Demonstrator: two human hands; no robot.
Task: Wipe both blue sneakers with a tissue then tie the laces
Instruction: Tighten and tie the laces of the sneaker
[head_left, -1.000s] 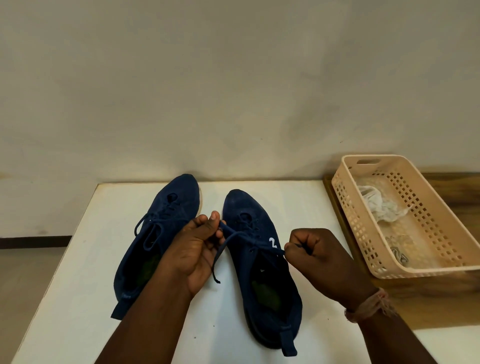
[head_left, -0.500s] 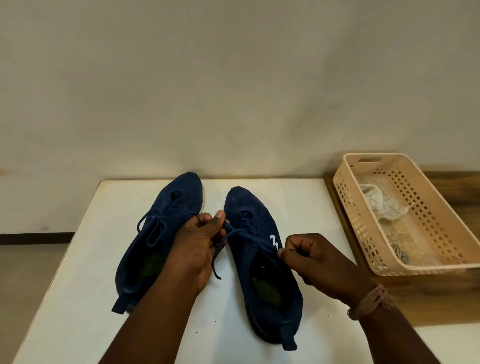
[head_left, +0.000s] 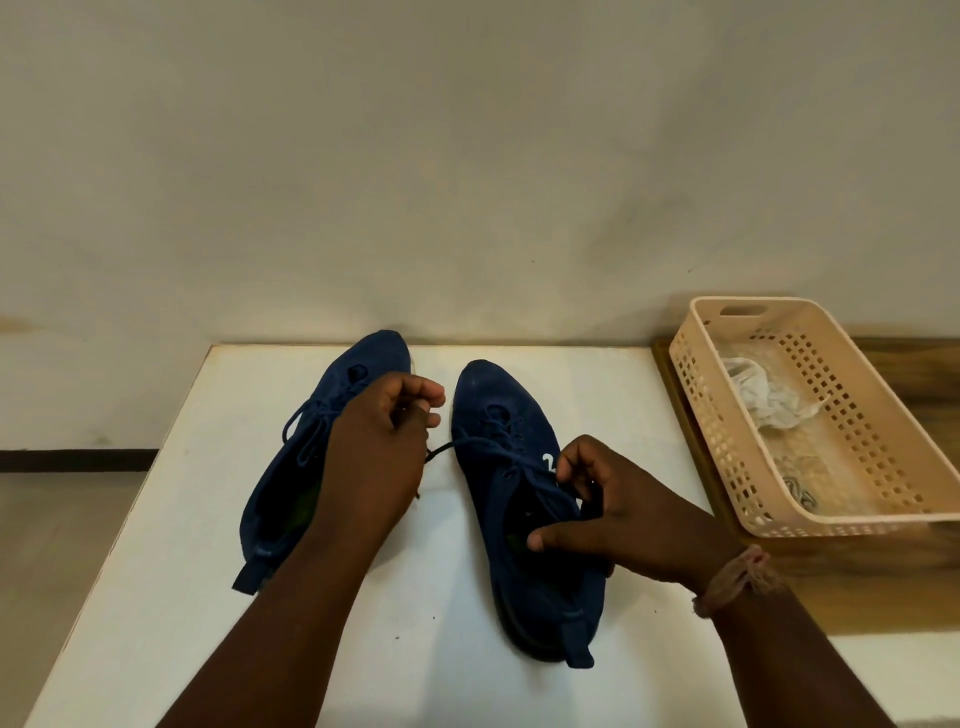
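Right hand (head_left: 618, 512) pinches the right sneaker (head_left: 524, 499)'s lace (head_left: 488, 447) at four o'clock, left hand (head_left: 384, 441) gripping its ten o'clock end

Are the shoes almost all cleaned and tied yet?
Wiping looks done: a crumpled tissue lies in the basket. Tying is underway: both hands, left hand and right hand, work the right sneaker's laces. The left sneaker's laces cannot be judged.

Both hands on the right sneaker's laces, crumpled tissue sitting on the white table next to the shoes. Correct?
Not quite. The tissue lies in the basket, not on the table, as the head view shows. Both hands, left and right, do work the right sneaker's laces.
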